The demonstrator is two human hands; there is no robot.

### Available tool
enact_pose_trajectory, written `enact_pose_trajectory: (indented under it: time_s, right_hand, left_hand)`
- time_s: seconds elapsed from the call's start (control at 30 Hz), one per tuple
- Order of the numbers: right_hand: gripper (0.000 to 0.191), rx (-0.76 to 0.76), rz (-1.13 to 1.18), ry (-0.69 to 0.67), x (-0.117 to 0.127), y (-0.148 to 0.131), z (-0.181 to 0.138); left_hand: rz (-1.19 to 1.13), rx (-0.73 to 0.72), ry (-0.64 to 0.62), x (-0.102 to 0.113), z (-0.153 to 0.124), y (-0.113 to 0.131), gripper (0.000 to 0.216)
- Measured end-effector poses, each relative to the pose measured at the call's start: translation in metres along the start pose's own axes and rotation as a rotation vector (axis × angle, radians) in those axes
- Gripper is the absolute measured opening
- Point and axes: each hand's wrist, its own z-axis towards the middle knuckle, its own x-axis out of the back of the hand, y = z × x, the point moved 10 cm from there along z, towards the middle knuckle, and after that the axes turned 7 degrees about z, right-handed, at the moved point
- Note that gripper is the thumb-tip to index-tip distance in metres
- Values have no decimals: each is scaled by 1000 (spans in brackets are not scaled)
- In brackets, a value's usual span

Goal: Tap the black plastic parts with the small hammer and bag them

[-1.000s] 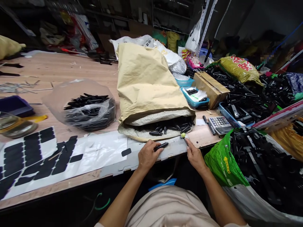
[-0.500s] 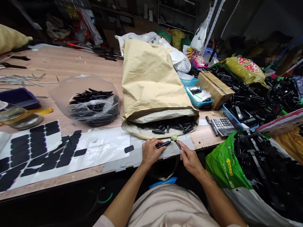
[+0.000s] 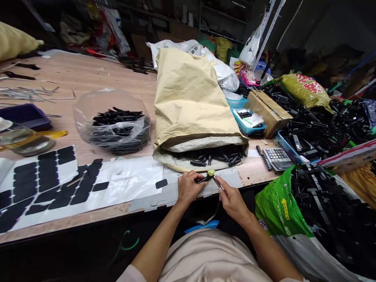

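My left hand (image 3: 187, 187) is closed around a short black plastic part (image 3: 203, 179) at the table's front edge. My right hand (image 3: 232, 200) pinches a thin metal tool with a yellow-green tip (image 3: 215, 177), and that tip touches the end of the black part. Just beyond both hands lies a tan paper sack (image 3: 190, 105) on its side, its open mouth full of similar black parts (image 3: 214, 158). Under my hands is a white sheet (image 3: 141, 182) with one loose black pad (image 3: 161, 183).
A clear bag of black parts (image 3: 116, 127) sits to the left. Sheets of black adhesive pads (image 3: 44, 178) lie at the front left. A calculator (image 3: 278, 156), blue baskets (image 3: 248, 127), a cardboard box (image 3: 268, 109) and heaps of black parts fill the right; a green bag (image 3: 279, 203) hangs there.
My right hand has moved left with the tool, bringing its yellow-green tip up against the black part in my left hand. The view has shifted slightly right.
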Motion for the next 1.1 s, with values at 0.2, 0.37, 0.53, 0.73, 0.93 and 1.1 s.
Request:
enact_pose_trajectory:
  time_s: [0.2, 0.37, 0.53, 0.73, 0.93, 1.1]
  right_hand:
    - [50, -17, 12, 52, 14, 4, -4]
    - [50, -22, 23, 17, 4, 8, -5]
    - [50, -61, 13, -8, 2, 11, -4]
    - [50, -88, 28, 71, 21, 16, -6]
    - [52, -189, -33, 148, 36, 53, -18]
    - [53, -217, -61, 158, 37, 71, -21]
  left_hand:
    - [10, -14, 1, -2, 0, -1, 11]
    - [16, -33, 9, -2, -1, 0, 13]
    - [29, -38, -2, -3, -1, 0, 11]
    - [54, -57, 12, -4, -2, -1, 11]
    - [-86, -182, 28, 3, -8, 0, 18]
    - [-31, -226, 45, 1, -10, -1, 25]
